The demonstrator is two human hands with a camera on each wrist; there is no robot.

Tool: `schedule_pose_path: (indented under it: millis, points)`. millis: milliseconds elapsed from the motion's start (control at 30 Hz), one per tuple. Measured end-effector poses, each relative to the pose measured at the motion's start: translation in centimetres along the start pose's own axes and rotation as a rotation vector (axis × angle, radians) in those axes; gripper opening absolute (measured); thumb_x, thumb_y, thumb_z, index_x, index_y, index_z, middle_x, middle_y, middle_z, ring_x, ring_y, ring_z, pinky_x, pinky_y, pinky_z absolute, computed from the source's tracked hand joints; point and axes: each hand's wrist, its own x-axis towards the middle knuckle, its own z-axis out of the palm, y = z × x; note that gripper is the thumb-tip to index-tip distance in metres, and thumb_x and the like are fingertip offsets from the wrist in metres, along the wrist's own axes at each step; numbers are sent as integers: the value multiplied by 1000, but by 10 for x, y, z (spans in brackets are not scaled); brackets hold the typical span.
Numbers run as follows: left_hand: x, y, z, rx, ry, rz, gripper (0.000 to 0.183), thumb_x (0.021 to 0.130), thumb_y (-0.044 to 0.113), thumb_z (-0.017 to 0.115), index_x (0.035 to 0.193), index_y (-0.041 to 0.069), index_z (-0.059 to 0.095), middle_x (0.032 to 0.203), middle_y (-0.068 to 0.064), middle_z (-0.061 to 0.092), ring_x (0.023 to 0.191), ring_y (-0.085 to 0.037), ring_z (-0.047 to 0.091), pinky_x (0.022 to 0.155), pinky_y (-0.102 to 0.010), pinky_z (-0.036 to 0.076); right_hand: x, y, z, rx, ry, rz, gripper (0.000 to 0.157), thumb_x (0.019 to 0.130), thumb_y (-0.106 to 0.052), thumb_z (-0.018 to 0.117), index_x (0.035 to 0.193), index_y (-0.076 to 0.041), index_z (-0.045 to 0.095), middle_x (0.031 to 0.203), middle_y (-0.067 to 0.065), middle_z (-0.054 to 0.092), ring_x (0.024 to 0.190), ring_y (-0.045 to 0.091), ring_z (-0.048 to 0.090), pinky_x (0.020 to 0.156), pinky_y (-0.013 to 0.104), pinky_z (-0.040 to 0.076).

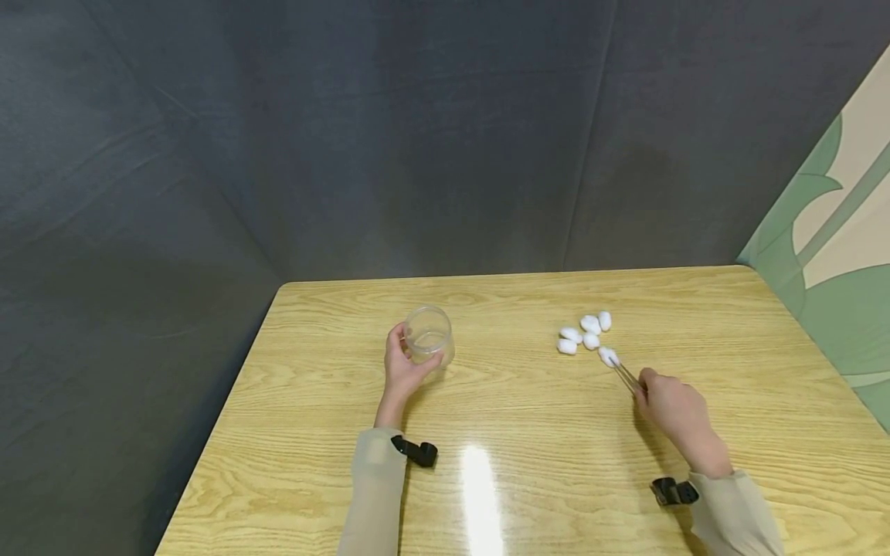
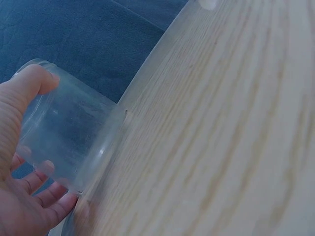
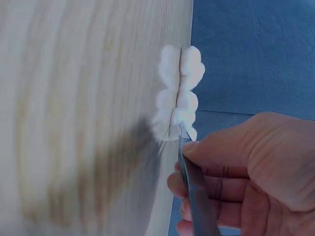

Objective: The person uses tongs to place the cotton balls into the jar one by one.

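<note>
Left hand (image 1: 409,374) has a clear jar (image 1: 434,345) gripped between thumb and fingers on the worktop (image 1: 514,401), right hand (image 1: 674,405) is pinching metal tweezers (image 3: 198,192), tips at the nearest of six white cotton balls (image 1: 591,340), well right of the jar. Head view gets all six; the left wrist cam just gets the jar, while the right one catches the thumb pressed on the tweezers.
</note>
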Motion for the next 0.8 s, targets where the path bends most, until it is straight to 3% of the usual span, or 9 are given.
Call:
schedule_pose_path:
  millis: [333,600,800]
  points:
    - [13,-41,3,-3,3,-22,82,69,1,78,136,-5,32,131,-28,40,118,-46,38,95,-57,36,-3,-2,0,-21,80,0,19,74,1,63,65,-6,48,46,0,39,39,16,33,33,30,28]
    - [12,-43,3,-3,13,-15,81,69,8,80,135,0,34,130,-22,42,117,-38,41,95,-54,38,-4,-1,-2,-11,51,61,16,77,-2,61,67,-5,50,47,1,41,39,18,35,33,32,28]
    - [13,-44,3,12,18,-19,81,68,9,79,135,-2,34,129,-22,43,116,-37,42,94,-52,39,-3,-1,-5,-15,87,54,15,76,-1,60,66,-5,49,46,1,39,39,17,34,32,30,27]
